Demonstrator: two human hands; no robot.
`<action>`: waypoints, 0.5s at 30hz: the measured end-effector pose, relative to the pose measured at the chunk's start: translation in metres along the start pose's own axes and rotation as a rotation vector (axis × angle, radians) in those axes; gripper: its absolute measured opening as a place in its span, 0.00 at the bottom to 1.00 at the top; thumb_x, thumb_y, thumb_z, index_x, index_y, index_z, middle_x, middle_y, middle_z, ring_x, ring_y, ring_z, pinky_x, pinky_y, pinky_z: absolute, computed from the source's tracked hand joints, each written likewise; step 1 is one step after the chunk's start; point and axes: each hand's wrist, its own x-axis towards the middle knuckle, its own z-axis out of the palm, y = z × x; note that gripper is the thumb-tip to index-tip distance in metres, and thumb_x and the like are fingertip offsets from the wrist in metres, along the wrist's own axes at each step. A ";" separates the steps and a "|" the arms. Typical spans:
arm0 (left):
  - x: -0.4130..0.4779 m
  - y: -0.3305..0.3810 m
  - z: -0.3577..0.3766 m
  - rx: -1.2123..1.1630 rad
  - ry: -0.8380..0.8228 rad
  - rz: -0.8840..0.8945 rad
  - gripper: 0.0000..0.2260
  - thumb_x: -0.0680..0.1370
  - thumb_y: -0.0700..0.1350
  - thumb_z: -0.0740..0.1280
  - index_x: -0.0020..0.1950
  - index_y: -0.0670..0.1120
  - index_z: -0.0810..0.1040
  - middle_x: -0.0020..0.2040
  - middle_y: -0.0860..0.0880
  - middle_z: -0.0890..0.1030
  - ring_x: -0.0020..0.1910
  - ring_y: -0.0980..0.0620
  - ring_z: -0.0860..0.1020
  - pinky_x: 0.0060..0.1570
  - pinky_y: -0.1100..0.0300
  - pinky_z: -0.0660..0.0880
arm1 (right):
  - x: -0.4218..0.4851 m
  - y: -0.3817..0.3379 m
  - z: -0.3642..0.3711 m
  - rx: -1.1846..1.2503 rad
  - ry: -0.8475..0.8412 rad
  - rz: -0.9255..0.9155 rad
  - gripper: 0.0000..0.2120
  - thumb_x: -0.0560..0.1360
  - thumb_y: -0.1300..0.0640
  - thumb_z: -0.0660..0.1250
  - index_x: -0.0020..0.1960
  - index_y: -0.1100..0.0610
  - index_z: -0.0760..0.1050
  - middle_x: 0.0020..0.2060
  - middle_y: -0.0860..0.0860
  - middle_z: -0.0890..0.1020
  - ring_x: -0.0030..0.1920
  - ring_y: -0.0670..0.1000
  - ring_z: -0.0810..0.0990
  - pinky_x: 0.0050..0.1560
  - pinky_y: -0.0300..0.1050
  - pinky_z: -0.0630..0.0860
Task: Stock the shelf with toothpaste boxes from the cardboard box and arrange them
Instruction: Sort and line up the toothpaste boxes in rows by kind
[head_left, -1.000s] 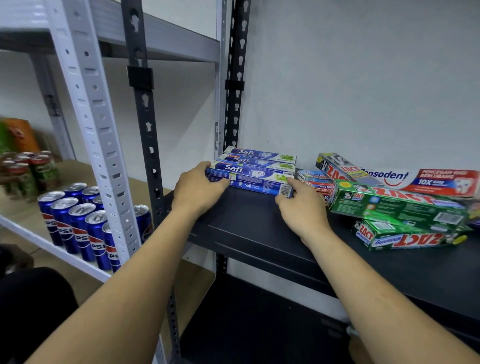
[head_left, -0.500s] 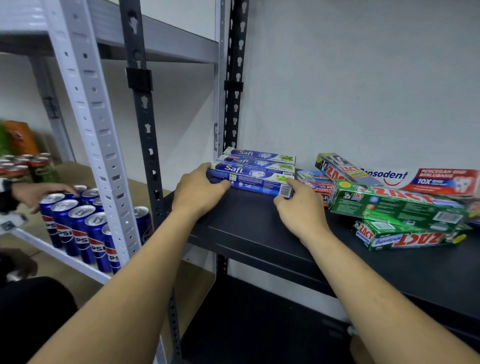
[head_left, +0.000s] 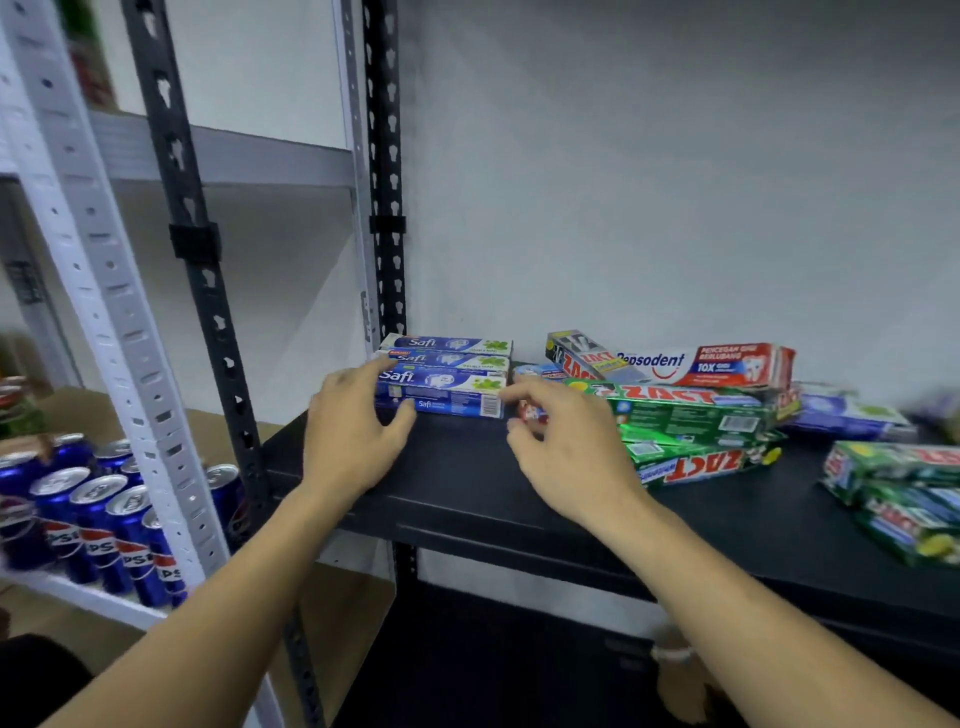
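Three blue-and-white Safi toothpaste boxes (head_left: 444, 376) lie in a neat row at the left end of the black shelf (head_left: 467, 499). My left hand (head_left: 353, 436) hovers at their left end with relaxed fingers, its thumb near the front box. My right hand (head_left: 561, 447) hangs just off their right end, fingers loosely curled and holding nothing. To the right lie green Zact boxes (head_left: 685, 413) in a loose pile and a red-and-white Pepsodent box (head_left: 711, 364). More green boxes (head_left: 904, 493) are at the far right.
A black upright post (head_left: 208, 291) and a white post (head_left: 98, 291) stand at the left. Blue Pepsi cans (head_left: 98, 514) fill the neighbouring white shelf. A grey wall backs the black shelf. A cardboard flap (head_left: 680, 686) shows below the shelf edge.
Both hands have let go of the ends of the Safi boxes and drawn back a little. The view has shifted right, showing more boxes at the far right.
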 end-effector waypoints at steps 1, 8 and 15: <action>-0.003 0.009 0.002 -0.018 -0.018 0.026 0.22 0.76 0.52 0.69 0.70 0.50 0.73 0.63 0.48 0.80 0.63 0.46 0.74 0.62 0.48 0.72 | -0.002 0.001 -0.017 0.002 0.020 0.003 0.13 0.74 0.62 0.66 0.55 0.51 0.82 0.51 0.44 0.83 0.50 0.44 0.82 0.56 0.46 0.78; -0.011 0.103 0.029 -0.349 -0.260 0.093 0.25 0.74 0.63 0.69 0.69 0.56 0.73 0.59 0.58 0.81 0.55 0.57 0.78 0.58 0.55 0.75 | -0.012 0.051 -0.107 -0.213 0.071 0.078 0.11 0.76 0.58 0.65 0.55 0.46 0.81 0.46 0.45 0.84 0.40 0.51 0.83 0.46 0.43 0.78; -0.009 0.143 0.052 -0.399 -0.395 0.089 0.23 0.74 0.52 0.75 0.67 0.52 0.76 0.57 0.55 0.82 0.52 0.54 0.80 0.57 0.57 0.76 | -0.042 0.109 -0.161 -0.362 0.117 0.142 0.11 0.75 0.59 0.66 0.55 0.50 0.81 0.50 0.45 0.83 0.52 0.49 0.78 0.53 0.41 0.71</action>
